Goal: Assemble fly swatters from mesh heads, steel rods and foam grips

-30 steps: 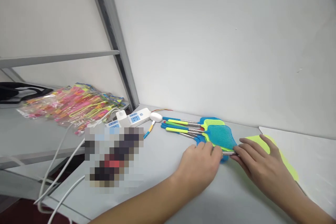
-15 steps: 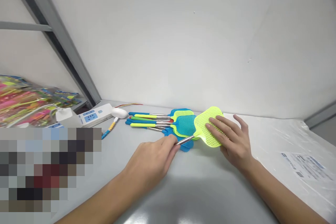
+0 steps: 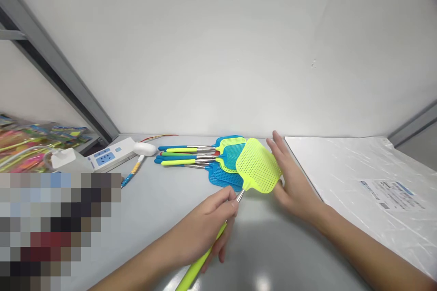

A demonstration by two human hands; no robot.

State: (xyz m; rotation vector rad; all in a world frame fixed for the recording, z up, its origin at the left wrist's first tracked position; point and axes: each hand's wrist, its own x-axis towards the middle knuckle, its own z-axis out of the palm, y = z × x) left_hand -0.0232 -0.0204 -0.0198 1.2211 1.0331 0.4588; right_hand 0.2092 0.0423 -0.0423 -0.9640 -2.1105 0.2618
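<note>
My left hand (image 3: 208, 225) grips a yellow-green fly swatter (image 3: 258, 166) by its silver shaft, just above the green handle, which slants down toward me. The perforated head tilts up over the table. At the head's right edge is my right hand (image 3: 295, 182), fingers stretched out and thumb low near the rim; whether it touches the head I cannot tell. Behind and to the left lies a pile of fly swatters (image 3: 233, 157) in blue and yellow-green, handles pointing left. The held head overlaps part of that pile.
A white power strip (image 3: 114, 154) and a white rounded device (image 3: 145, 148) on a striped cord stand left on the grey table (image 3: 153, 218). Colourful bagged items (image 3: 30, 143) lie farther left. A plastic-wrapped white slab (image 3: 348, 163) with a label is at right. A wall rises behind.
The held swatter has swung more upright, and its green handle now shows below my left hand. My right hand has slid off the head's face to its right edge. The view has shifted slightly.
</note>
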